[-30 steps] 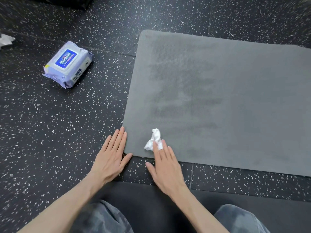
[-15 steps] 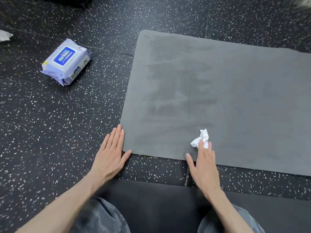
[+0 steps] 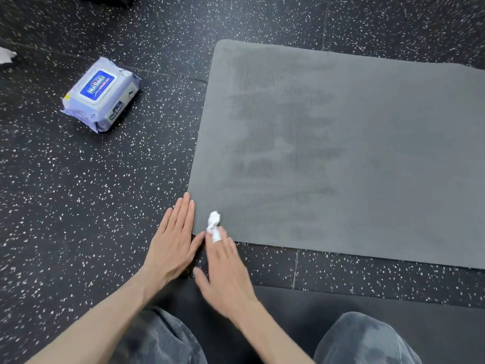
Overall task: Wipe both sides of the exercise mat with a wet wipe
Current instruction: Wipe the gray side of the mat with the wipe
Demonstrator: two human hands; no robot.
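A grey exercise mat (image 3: 354, 153) lies flat on the speckled floor, with darker damp streaks across its left half. My right hand (image 3: 225, 274) presses a crumpled white wet wipe (image 3: 214, 224) onto the mat's near left corner with straight fingers. My left hand (image 3: 174, 237) lies flat on the floor, fingers straight, right against the mat's left edge at that same corner. The two hands almost touch.
A pack of wet wipes (image 3: 101, 94) sits on the floor to the far left of the mat. A scrap of white material (image 3: 5, 55) lies at the left edge of view. A second dark mat (image 3: 288, 306) is under my knees.
My right hand slid the wipe right along the mat's near edge, then swept back left to the corner beside my left hand. The left hand stayed put.
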